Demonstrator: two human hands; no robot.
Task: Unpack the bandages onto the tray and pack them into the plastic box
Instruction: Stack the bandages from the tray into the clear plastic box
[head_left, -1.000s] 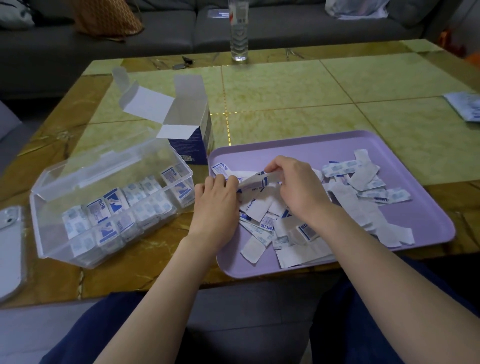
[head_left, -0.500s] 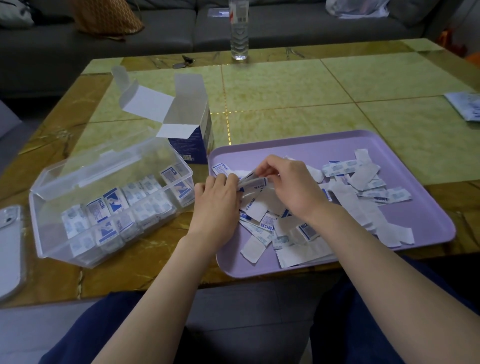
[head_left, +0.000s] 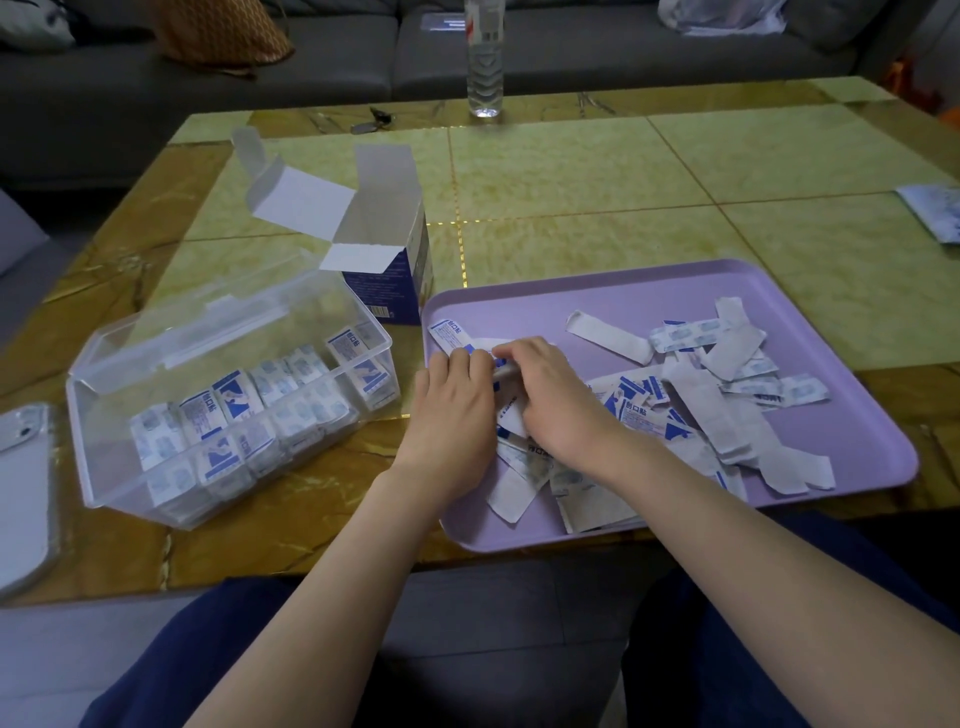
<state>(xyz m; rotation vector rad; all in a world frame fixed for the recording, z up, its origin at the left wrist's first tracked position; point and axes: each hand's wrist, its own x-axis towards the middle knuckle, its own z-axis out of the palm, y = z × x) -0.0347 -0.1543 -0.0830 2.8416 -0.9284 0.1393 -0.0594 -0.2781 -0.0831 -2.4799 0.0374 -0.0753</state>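
I am observing the packing step in hand: the left hand (head_left: 457, 410) and the right hand (head_left: 558, 400) are meeting over the left end of the purple tray (head_left: 597, 296), closing on a small stack (head_left: 500, 368) of wrapped bandages. The left fingers (head_left: 460, 359) are curling down against one side of it and the right fingers (head_left: 519, 353) are pinching the other, so both are holding it (how many bandages it contains I cannot tell, as the hands are covering most of it). The loose bandages (head_left: 727, 395) are lying scattered across the middle and right of the tray. The plastic box (head_left: 104, 415) is standing open on the table (head_left: 571, 182) just left of the tray, with packed rows (head_left: 244, 410) standing on edge inside and room appearing along its far side. The opened carton (head_left: 395, 280) is standing behind, near both. I am judging the unpacking done and the packing roughly half finished. The next move is calling for squaring the stack, lifting it over the tray rim, and seating it upright in a free gap without tipping the standing rows.
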